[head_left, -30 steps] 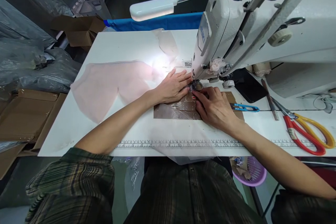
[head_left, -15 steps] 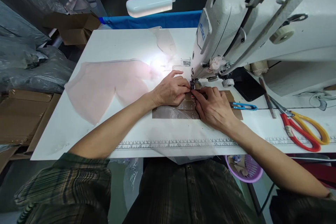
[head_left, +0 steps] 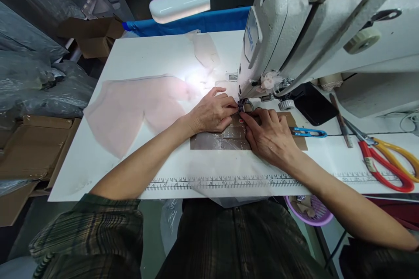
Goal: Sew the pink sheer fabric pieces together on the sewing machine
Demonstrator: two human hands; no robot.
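A white sewing machine [head_left: 294,22] stands on the white table [head_left: 147,52]. Under its presser foot [head_left: 244,105] lies a sheer pale fabric [head_left: 127,104] that spreads to the left and hangs over the near edge. My left hand [head_left: 212,113] rests on the fabric just left of the foot, fingers curled and pinching it. My right hand [head_left: 268,133] presses down just right of the foot, fingertips pinched on the fabric beside a small red mark. Both hands lie over a brown taped patch [head_left: 212,139] on the table.
Blue thread snips [head_left: 307,132] lie right of my right hand. Red and yellow scissors [head_left: 386,161] sit at the far right. A lamp [head_left: 180,4] shines on the needle area. A ruler strip [head_left: 222,181] runs along the near edge. Cardboard boxes [head_left: 29,148] stand at left, a purple basket [head_left: 310,211] below.
My left hand's fingers have curled in from flat to a pinch at the presser foot. My right hand has stayed in place. The view has shifted slightly.
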